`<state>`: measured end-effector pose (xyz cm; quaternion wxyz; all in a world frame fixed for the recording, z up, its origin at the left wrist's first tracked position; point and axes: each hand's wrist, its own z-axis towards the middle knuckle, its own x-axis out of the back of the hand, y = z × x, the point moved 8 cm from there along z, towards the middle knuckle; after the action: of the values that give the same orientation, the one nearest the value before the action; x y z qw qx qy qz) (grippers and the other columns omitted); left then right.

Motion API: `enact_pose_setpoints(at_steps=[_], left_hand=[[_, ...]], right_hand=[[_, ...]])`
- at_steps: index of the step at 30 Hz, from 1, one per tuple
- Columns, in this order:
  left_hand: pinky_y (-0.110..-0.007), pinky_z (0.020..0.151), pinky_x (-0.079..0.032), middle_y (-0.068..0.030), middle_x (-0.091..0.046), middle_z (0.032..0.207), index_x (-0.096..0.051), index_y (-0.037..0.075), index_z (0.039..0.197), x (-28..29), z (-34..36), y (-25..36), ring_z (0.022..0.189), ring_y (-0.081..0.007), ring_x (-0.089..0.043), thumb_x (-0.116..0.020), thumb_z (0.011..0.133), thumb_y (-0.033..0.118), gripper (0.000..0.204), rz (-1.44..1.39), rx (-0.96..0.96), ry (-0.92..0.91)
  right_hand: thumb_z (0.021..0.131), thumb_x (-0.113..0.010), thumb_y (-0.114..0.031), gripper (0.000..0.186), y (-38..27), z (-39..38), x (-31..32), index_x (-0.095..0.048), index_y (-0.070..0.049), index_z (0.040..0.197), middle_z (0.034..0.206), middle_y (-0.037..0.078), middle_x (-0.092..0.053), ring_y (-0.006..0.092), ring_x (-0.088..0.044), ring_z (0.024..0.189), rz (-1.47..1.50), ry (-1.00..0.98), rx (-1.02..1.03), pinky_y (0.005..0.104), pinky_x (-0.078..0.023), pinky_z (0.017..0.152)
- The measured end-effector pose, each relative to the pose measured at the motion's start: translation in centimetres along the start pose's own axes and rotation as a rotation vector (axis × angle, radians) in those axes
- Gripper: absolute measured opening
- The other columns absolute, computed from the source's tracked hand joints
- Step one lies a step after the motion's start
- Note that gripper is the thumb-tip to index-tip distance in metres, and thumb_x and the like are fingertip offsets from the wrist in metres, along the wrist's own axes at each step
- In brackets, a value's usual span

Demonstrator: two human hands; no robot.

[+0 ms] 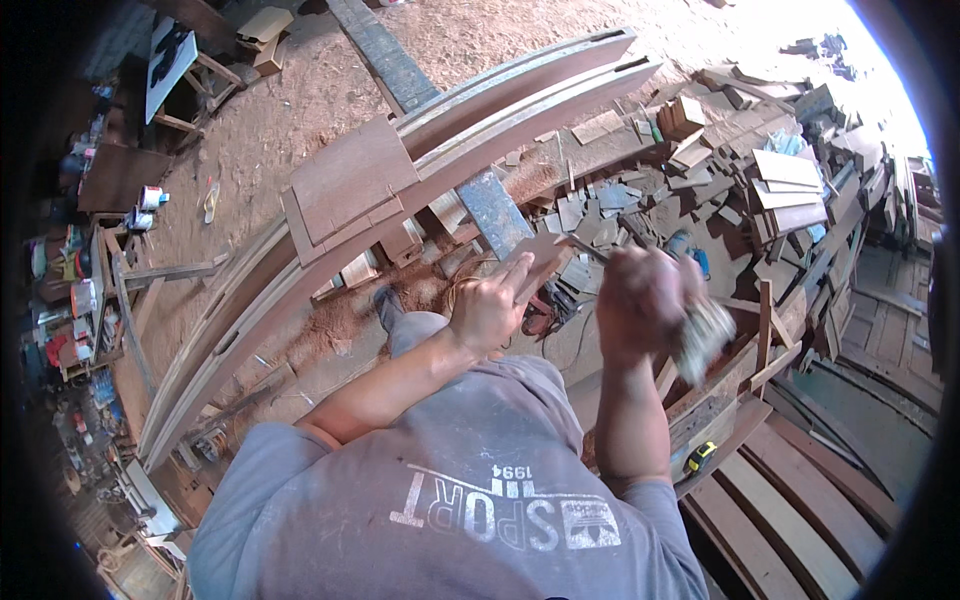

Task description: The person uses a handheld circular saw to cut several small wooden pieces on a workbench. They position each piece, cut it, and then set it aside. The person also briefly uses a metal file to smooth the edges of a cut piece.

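My left hand [490, 305] is closed on a small flat brown wood piece [541, 256], held out in front of my body. To its right, my right hand [648, 295] is raised and smeared by motion. It grips a hand tool [704, 340] with a thick, pale, blurred end below the fist. A thin dark length points from the fist toward the wood piece; whether it belongs to the same tool I cannot tell. Beyond my hands lie long curved wooden beams [520, 120] with slots cut in them. A flat brown board [352, 172] rests across the beams.
A worn blue-grey plank [495, 212] passes beneath the beams. Wood offcuts [690, 165] are heaped at the right. A yellow-black tape measure [700, 457] lies near my right elbow, beside long boards [790, 500]. Sawdust covers the floor [290, 120]. Cluttered shelves [85, 300] stand at left.
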<state>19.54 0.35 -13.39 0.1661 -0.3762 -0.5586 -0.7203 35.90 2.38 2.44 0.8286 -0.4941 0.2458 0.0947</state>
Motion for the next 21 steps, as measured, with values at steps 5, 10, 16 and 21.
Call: enact_pose_setpoints(at_steps=[5, 10, 16, 21], left_hand=[[-0.046, 0.077, -0.062, -0.0224, -0.075, 0.114, -0.059, 0.003, 0.145, 0.1, 0.0, 0.1, 0.09, -0.0387, -0.076, -0.079, 0.084, 0.009, 0.065, -0.034, -0.041, 0.025], [-0.046, 0.076, -0.062, -0.0223, -0.075, 0.114, -0.059, 0.002, 0.144, 0.7, 1.1, -0.2, 0.089, -0.04, -0.075, -0.077, 0.086, 0.011, 0.061, -0.02, -0.034, 0.059], [-0.048, 0.075, -0.062, -0.0242, -0.075, 0.112, -0.059, 0.004, 0.144, 0.3, 0.2, 0.1, 0.086, -0.0406, -0.075, -0.077, 0.088, 0.012, 0.06, -0.037, -0.017, 0.031], [-0.047, 0.076, -0.062, -0.022, -0.076, 0.109, -0.06, 0.009, 0.145, -0.3, 0.1, -0.5, 0.087, -0.0398, -0.075, -0.077, 0.088, 0.014, 0.06, 0.017, 0.045, -0.012]], right_hand=[[0.099, -0.058, -0.018, 0.029, 0.5, -2.6, 4.1, -0.042, -0.017, 0.075, 0.062, 0.001, -0.045, 0.0158, -0.043, 0.057, -0.034, 0.096, -0.099, 0.0377, -0.042, 0.062], [0.098, -0.06, -0.013, 0.027, 2.5, -2.5, 2.7, -0.041, -0.017, 0.078, 0.062, 0.002, -0.042, 0.0158, -0.036, 0.054, -0.083, 0.157, -0.187, 0.0361, -0.034, 0.057], [0.099, -0.06, -0.017, 0.031, -2.0, -2.2, 2.0, -0.04, -0.014, 0.076, 0.058, 0.001, -0.041, 0.0131, -0.033, 0.049, -0.758, -0.123, 0.332, 0.0316, -0.032, 0.053], [0.101, -0.062, -0.013, 0.035, 3.8, -1.3, 2.8, -0.038, -0.013, 0.076, 0.059, 0.0, -0.036, 0.0112, -0.028, 0.048, -0.484, 0.063, -0.04, 0.0304, -0.03, 0.05]])
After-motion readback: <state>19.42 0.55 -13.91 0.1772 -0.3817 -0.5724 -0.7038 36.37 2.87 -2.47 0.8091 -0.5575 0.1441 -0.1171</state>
